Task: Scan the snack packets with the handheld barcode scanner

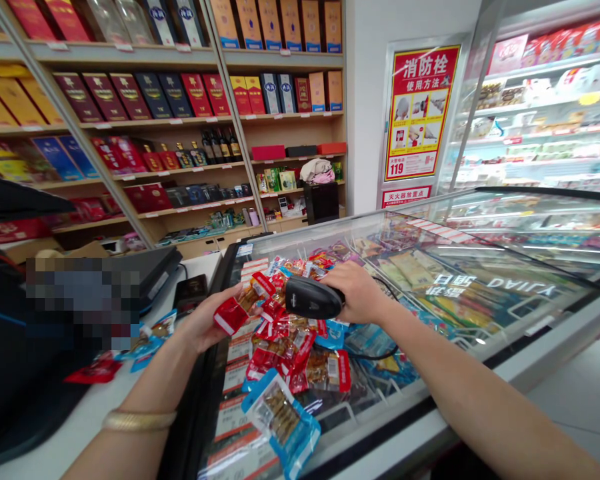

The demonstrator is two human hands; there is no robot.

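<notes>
My right hand (359, 291) is wrapped round the handle of a black barcode scanner (313, 298), whose head points left over the freezer's glass lid. In my left hand (211, 320) is a red snack packet (233, 315) with a clear window, held close to the scanner's front. Beneath both hands lies a pile of red snack packets (283, 350) on the glass. A blue snack packet (283, 421) rests nearest to me, its brown contents showing through the window. The scanner's cable (380, 358) curves over the lid below my right hand.
The glass-topped freezer (480, 267) stretches away to the right. On the white counter (93, 413) at left lie more packets (100, 369), a dark phone-like device (191, 291) and black equipment. Shelves of boxed bottles (150, 93) line the back wall, and a lit display fridge (545, 113) stands at right.
</notes>
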